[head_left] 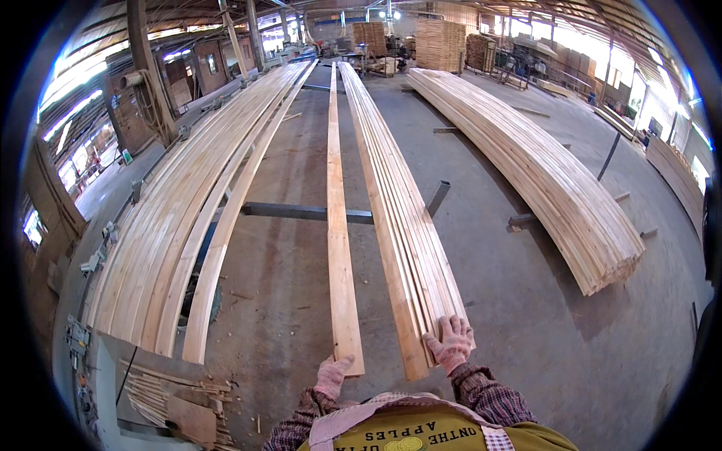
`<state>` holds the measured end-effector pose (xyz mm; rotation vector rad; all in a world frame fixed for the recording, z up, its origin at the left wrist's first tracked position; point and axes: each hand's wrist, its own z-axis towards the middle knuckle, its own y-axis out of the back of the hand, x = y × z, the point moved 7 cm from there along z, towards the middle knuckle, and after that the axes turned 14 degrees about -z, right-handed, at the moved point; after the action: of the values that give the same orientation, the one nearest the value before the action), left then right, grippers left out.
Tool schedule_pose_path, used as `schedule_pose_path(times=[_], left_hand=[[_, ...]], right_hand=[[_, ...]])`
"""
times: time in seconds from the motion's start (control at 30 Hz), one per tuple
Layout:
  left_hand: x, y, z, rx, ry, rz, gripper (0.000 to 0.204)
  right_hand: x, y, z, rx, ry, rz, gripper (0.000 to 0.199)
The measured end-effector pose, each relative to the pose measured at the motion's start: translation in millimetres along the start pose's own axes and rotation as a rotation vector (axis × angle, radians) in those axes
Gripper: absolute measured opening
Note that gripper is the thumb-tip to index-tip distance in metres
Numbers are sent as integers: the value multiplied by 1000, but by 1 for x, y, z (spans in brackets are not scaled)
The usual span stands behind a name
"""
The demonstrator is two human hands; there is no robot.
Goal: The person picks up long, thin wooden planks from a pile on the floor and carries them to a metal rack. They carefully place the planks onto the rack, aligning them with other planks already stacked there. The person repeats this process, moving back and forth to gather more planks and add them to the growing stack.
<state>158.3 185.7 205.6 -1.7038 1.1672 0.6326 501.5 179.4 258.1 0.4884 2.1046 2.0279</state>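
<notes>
A: What does the left hand point(332, 376) do?
B: It is at the near end of a single long plank point(341, 286). The fingers are bent at the left edge of this plank and grasp it; the part of them underneath is hidden.
A: And where is this plank, exactly?
B: It runs straight away from the person and passes over a dark metal crossbar point(293, 213). On its right is a bundle of planks point(410, 240), near but apart, with the floor point(274, 301) visible between them.
A: Does the right hand point(450, 344) grasp something too?
B: No, it rests on top of the bundle, close to the near end. Its fingers are spread and released, only touching the wood.
A: What else is around?
B: On the left lies a wide row of planks point(177, 218), side by side. On the right, well apart, there is a thick stack of planks point(534, 173). Thin wood scraps point(148, 392) lie at the lower left.
</notes>
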Motion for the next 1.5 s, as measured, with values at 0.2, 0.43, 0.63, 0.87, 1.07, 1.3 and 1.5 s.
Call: schedule_pose_path(times=[0.2,0.43,0.63,0.87,1.07,1.3,1.5], left_hand=[[-93,-77,-61,-285,-968,1294,53],[-78,-107,-46,59,-1119,1561,30],[-66,-93,-33,22,-1121,1435,25],[-86,-108,-54,63,-1250,1437,23],[-85,-106,-53,79,-1209,1402,26],[-90,-107,-57,82,-1257,1334,22],[-89,-107,-55,78,-1212,1373,19]], right_hand=[[-3,1,1,20,-14,-36,81],[2,7,-3,-103,39,-34,77],[3,0,0,-81,27,-43,76],[2,2,-1,-53,8,-31,76],[1,2,-1,-82,25,-24,75],[-1,0,-1,-112,40,-25,75],[2,5,-2,-105,26,-36,74]])
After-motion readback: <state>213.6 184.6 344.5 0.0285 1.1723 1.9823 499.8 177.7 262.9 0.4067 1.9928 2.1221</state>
